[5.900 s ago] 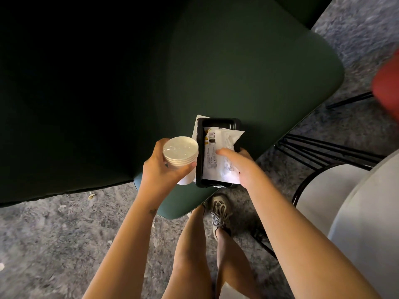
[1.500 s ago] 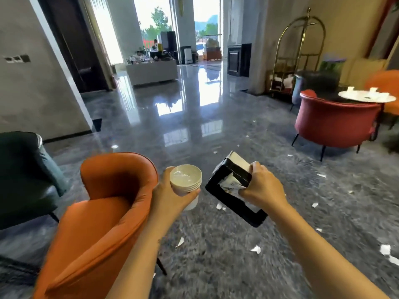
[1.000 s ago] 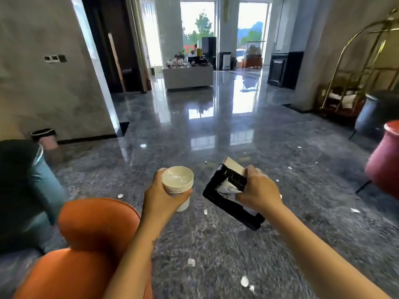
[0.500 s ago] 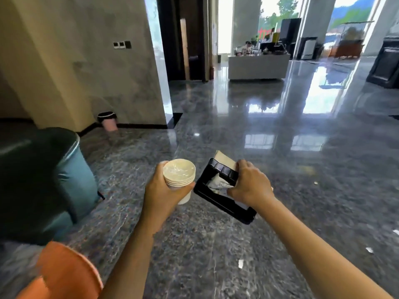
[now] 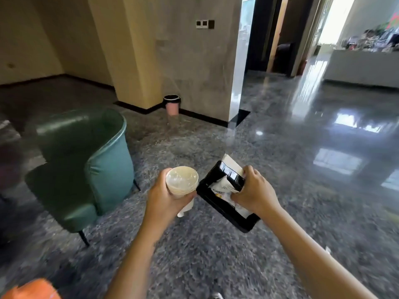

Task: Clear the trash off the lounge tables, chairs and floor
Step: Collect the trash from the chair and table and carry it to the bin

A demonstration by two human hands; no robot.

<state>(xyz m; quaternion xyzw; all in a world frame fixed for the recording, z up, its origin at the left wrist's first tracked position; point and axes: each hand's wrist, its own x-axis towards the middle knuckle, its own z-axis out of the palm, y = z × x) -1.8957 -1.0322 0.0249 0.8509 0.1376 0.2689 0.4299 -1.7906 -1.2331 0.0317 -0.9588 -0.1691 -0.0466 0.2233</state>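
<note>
The left hand (image 5: pixel 165 201) is wrapped round a stack of paper cups (image 5: pixel 182 182), held upright. The right hand (image 5: pixel 255 192) is clamped on the far edge of a tilted black tray (image 5: pixel 217 206), with a wrapper (image 5: pixel 222 184) pinned inside, presumably against slipping. A pink bin (image 5: pixel 172 105) is seen well ahead and judged the destination.

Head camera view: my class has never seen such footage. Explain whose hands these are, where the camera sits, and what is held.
No machine: a person wears one camera on the head, so both arms reach in from below. The left hand grips a stack of paper cups. The right hand holds a tilted black tray with a white wrapper in it. On the stone floor stand a green armchair, left, and a small pink bin by the wall ahead.
</note>
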